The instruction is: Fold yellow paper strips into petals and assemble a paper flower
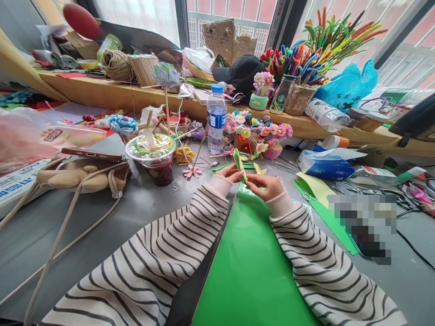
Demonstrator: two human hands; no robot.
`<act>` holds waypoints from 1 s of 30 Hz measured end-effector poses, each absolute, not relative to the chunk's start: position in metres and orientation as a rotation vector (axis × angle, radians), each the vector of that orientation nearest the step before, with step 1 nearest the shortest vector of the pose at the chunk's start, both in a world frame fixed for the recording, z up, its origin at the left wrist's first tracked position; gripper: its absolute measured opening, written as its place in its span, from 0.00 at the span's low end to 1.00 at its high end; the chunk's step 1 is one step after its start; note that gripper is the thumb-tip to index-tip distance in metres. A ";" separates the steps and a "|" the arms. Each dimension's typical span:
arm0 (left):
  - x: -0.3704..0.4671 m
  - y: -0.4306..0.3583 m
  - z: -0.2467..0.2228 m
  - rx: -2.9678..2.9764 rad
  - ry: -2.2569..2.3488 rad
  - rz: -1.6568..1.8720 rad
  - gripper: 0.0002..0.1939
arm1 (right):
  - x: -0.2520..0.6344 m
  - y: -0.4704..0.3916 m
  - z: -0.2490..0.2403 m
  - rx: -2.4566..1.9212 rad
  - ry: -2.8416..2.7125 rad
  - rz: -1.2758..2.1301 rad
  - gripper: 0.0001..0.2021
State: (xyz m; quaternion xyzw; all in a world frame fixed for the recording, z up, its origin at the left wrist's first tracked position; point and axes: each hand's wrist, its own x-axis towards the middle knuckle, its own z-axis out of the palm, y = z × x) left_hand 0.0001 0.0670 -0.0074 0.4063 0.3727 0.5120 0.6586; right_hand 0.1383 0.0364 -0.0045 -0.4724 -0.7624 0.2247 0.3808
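Observation:
A narrow folded strip of green and yellow paper is held up over the far end of a large green sheet. My left hand pinches it from the left side, fingers closed. From the right, my right hand grips its lower end between thumb and fingers. Just behind the hands lie small green and yellow paper scraps. A pink paper flower rests on the grey table to the left of my left hand.
A lidded drink cup and a water bottle stand left of and behind my hands. On the right are scissors, green strips and a blue tissue pack. Crocheted flowers stand behind.

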 end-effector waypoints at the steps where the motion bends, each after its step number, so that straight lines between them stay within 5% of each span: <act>1: 0.000 0.067 -0.008 0.912 0.865 1.163 0.18 | 0.138 0.037 -0.006 -1.204 -1.994 0.479 0.14; 7: 0.003 0.067 -0.006 0.864 0.946 1.189 0.14 | 0.133 0.037 -0.011 -1.228 -2.080 0.002 0.15; 30: 0.006 0.063 -0.019 1.304 1.006 1.066 0.10 | 0.127 0.040 -0.027 -1.325 -1.999 -0.475 0.14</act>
